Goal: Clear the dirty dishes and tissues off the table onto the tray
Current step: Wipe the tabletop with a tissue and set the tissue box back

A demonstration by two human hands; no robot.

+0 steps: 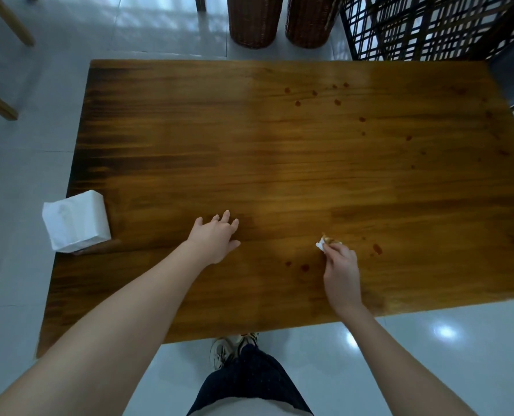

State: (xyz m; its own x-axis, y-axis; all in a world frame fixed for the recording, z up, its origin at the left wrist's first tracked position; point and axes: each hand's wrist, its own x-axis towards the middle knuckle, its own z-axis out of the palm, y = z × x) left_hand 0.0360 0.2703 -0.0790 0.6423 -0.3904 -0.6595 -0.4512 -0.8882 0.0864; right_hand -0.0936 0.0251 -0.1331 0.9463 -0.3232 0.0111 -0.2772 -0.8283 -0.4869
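Head view: my left hand [215, 240], fingers spread and empty, lies on or just over the bench [249, 145] at centre frame. My right hand [341, 271], right of centre, pinches a stained, crumpled tissue [321, 245] near brown spots [377, 249]. A napkin stack [75, 220] sits at left. No dishes or tray show, so I judge this tissue the last item; next I must find the tray.

You can see two brown wicker baskets [251, 22] standing side by side on the glossy, pale tiled floor [159, 19]. Just right of the baskets stands a black lattice rack [423, 28]. Well to their left, two light wooden legs [12, 22] slant across the tiles.
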